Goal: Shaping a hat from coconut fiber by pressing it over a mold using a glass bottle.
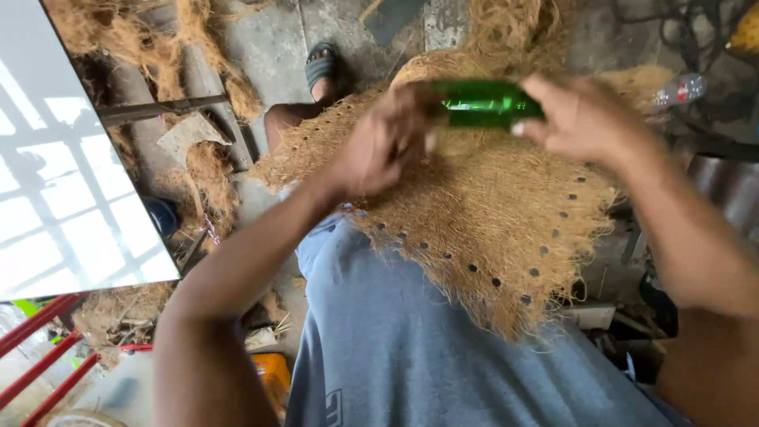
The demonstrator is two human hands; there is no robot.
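While you hold the green glass bottle (484, 103) level above the coir mat (482, 213) on your lap, both hands share its weight. Your right hand (581, 119) is closed around one end; your left hand (387, 142) curls at the other, touching it, apparently steadying. Loose fibre (150, 47) litters the floor.

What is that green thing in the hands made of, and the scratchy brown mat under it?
The green bottle looks like glass: shiny, see-through, with bright glints. The brown mat looks like coarse coconut-type fibre, dry and matte, with frayed hairy edges and punched holes.
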